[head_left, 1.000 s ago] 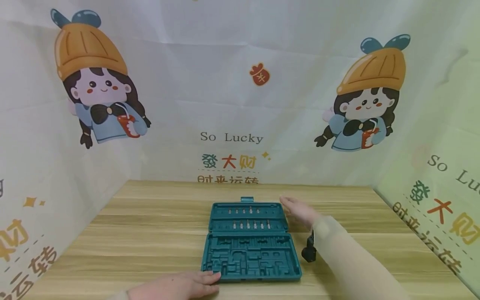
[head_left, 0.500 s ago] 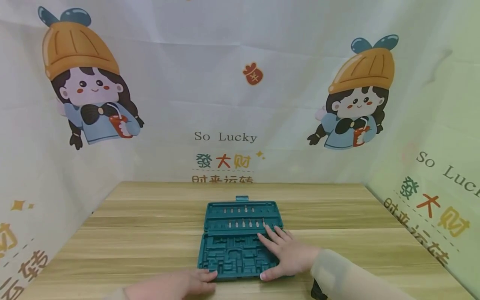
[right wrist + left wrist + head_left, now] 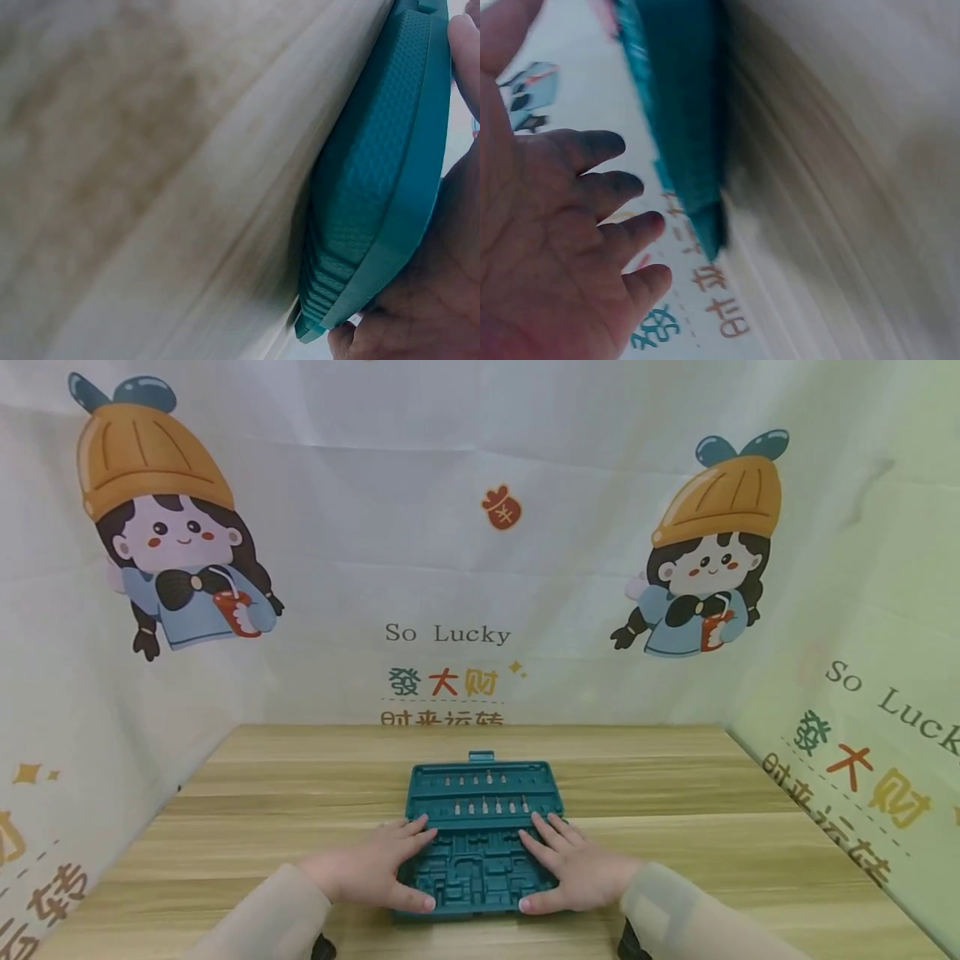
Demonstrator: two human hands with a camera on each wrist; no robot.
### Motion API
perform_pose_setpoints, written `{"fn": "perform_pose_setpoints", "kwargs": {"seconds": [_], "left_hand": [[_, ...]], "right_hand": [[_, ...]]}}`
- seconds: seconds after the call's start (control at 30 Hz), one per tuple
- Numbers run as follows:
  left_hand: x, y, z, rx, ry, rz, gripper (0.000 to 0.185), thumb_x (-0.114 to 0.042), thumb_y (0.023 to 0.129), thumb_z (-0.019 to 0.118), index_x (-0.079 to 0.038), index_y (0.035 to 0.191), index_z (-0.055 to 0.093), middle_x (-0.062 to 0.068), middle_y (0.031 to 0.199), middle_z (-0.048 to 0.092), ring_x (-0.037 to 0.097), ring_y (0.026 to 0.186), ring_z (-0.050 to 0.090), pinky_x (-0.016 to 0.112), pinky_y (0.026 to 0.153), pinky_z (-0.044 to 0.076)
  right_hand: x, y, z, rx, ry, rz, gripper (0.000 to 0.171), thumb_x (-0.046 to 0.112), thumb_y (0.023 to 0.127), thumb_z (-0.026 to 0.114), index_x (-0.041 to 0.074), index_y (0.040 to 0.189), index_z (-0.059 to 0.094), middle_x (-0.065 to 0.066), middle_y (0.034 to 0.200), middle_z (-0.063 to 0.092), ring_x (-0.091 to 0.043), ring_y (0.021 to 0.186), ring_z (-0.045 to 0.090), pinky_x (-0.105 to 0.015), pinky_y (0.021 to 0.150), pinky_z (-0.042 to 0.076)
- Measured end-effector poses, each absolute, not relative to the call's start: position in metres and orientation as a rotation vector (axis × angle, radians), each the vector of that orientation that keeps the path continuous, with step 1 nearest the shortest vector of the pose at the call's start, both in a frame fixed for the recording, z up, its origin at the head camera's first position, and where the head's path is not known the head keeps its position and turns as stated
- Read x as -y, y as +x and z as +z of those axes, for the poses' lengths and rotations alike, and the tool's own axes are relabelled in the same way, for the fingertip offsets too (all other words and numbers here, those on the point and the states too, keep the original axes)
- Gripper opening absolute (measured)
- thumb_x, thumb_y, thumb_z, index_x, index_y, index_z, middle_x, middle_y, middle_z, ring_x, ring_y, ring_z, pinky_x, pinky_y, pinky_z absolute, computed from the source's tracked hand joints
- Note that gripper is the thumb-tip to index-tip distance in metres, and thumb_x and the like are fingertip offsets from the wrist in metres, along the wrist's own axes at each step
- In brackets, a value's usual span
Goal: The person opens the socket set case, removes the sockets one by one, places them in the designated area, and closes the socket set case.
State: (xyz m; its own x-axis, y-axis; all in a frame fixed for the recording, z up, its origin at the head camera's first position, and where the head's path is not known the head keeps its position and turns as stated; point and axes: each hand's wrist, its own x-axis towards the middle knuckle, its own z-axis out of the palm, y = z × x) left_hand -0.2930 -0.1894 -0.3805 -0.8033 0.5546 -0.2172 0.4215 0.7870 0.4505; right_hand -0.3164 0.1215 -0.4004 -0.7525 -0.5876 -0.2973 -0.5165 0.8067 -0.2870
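A teal plastic bit case (image 3: 480, 906) lies unfolded on the wooden table. Its far half carries two rows of small screwdriver bits (image 3: 484, 807); the near half shows moulded recesses. My left hand (image 3: 367, 867) is spread over the near half's left edge, thumb toward the front. In the left wrist view its fingers are fairly straight, beside the blurred teal case side. My right hand (image 3: 581, 864) lies over the right edge, fingers spread and pointing inward. The right wrist view shows the ribbed case side (image 3: 367, 172) against this palm. Whether the left palm presses the case, I cannot tell.
The wooden table (image 3: 300, 777) extends around the case. A printed cloth (image 3: 570, 635) hangs behind and along both sides. Black wrist cameras sit under both sleeves near the front edge. A latch (image 3: 482, 756) sticks out at the case's far side.
My right hand came from the case's far right corner down onto the near half's right edge. My left hand has moved from the front left corner up over the left edge.
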Motion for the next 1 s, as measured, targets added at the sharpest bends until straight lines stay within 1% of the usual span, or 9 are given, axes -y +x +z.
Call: {"fn": "perform_pose_setpoints", "kwargs": {"seconds": [0.1,0.23,0.33,0.53,0.77,0.83,0.9,1.0], "left_hand": [[0.186,-0.306,-0.387,-2.665,0.696,0.377,0.104,-0.062,0.075,0.072,-0.011,0.153,0.025,0.012,0.159,0.017,0.037,0.144,0.017,0.056,0.110,0.022],[0.181,-0.320,-0.395,-2.675,0.686,0.234,0.114,-0.066,0.071,0.072,-0.013,0.155,0.018,0.011,0.160,0.012,0.033,0.145,0.013,0.054,0.112,0.019],[0.178,-0.324,-0.398,-2.666,0.674,0.218,0.116,-0.067,0.070,0.072,-0.013,0.156,0.015,0.010,0.161,0.011,0.032,0.146,0.011,0.054,0.112,0.020],[0.184,-0.329,-0.411,-2.610,0.688,0.404,0.119,-0.066,0.070,0.073,-0.012,0.156,0.011,0.011,0.161,0.007,0.035,0.146,0.001,0.058,0.110,0.018],[0.191,-0.331,-0.423,-2.586,0.720,0.426,0.115,-0.072,0.069,0.068,-0.022,0.156,0.012,0.008,0.161,0.007,0.035,0.146,0.002,0.062,0.108,0.018],[0.192,-0.329,-0.423,-2.580,0.717,0.451,0.114,-0.073,0.070,0.067,-0.025,0.156,0.012,0.007,0.161,0.008,0.035,0.146,0.002,0.063,0.108,0.019],[0.193,-0.327,-0.423,-2.578,0.715,0.469,0.112,-0.074,0.070,0.066,-0.027,0.156,0.012,0.007,0.161,0.007,0.035,0.146,0.001,0.064,0.107,0.018],[0.192,-0.325,-0.421,-2.576,0.720,0.485,0.110,-0.074,0.071,0.066,-0.029,0.156,0.012,0.006,0.161,0.007,0.035,0.146,0.001,0.065,0.107,0.017]], "right_hand": [[-0.123,-0.320,-0.403,-2.599,-0.831,-0.281,0.092,0.073,0.085,0.048,0.022,0.155,0.019,-0.004,0.162,0.002,-0.029,0.147,-0.002,-0.055,0.112,0.016],[-0.126,-0.324,-0.406,-2.585,-0.842,-0.309,0.094,0.075,0.084,0.046,0.021,0.155,0.019,-0.003,0.162,0.001,-0.030,0.147,-0.002,-0.057,0.112,0.015],[-0.125,-0.324,-0.405,-2.586,-0.839,-0.304,0.095,0.074,0.084,0.047,0.020,0.155,0.019,-0.004,0.162,0.001,-0.029,0.147,-0.002,-0.056,0.112,0.015],[-0.121,-0.320,-0.401,-2.596,-0.819,-0.256,0.093,0.070,0.085,0.052,0.019,0.156,0.018,-0.003,0.162,0.003,-0.028,0.147,0.001,-0.053,0.112,0.019],[-0.118,-0.318,-0.400,-2.600,-0.832,-0.185,0.095,0.073,0.083,0.051,0.022,0.156,0.018,-0.002,0.161,0.009,-0.030,0.146,0.008,-0.053,0.111,0.023],[-0.119,-0.318,-0.399,-2.580,-0.824,-0.197,0.096,0.075,0.081,0.050,0.025,0.156,0.017,-0.001,0.161,0.008,-0.030,0.146,0.008,-0.053,0.111,0.023],[-0.123,-0.324,-0.402,-2.556,-0.854,-0.221,0.096,0.077,0.081,0.048,0.027,0.156,0.015,-0.002,0.161,0.009,-0.033,0.146,0.008,-0.055,0.109,0.025],[-0.122,-0.327,-0.393,-2.533,-0.829,-0.266,0.095,0.076,0.081,0.050,0.030,0.156,0.014,-0.002,0.159,0.016,-0.033,0.145,0.015,-0.055,0.108,0.027]]}}
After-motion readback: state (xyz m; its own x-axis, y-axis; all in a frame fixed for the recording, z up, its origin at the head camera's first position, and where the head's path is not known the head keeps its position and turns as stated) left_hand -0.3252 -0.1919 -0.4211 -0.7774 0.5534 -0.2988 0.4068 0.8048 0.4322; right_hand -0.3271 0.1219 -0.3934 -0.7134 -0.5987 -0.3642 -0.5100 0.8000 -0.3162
